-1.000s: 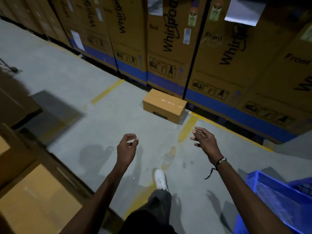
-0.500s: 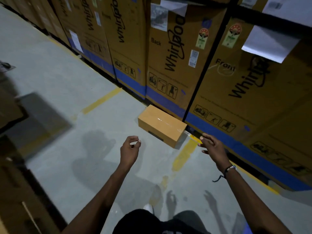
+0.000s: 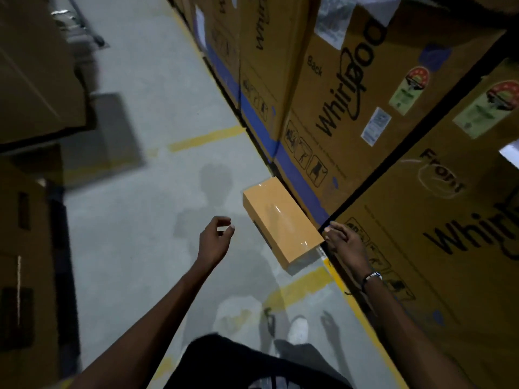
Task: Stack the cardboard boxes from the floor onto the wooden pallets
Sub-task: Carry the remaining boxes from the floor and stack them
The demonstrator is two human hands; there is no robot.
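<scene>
Both hands have moved in closer to the small cardboard box [image 3: 282, 224] than half a second ago, and the view has swung so the box now lies between them rather than ahead of them. Neither hand has a grip on anything. The right hand [image 3: 344, 241], fingers loosely bent and released, reaches the box's near right corner; whether it actually touches the cardboard cannot be told. The left hand [image 3: 214, 238] hovers just beside the box's left side, apart from it, thumb and fingers curved toward each other around empty air.

The box lies flat on the grey concrete floor [image 3: 157, 192], tight against the foot of a wall of tall printed appliance cartons [image 3: 351, 88]. It is a shallow rectangular carton. Its long axis runs from the near right, by the right hand, away to the far left, roughly along the base of the cartons. Clear tape glints along the top.

It looks stiff, sealed and light enough for two bare hands, though its weight is only a guess. The tape may be slick, so the plain cardboard at the two short ends, or palms pressed on the long sides, seems the safest hold. A yellow floor line [image 3: 303, 284] passes under the near end.
</scene>
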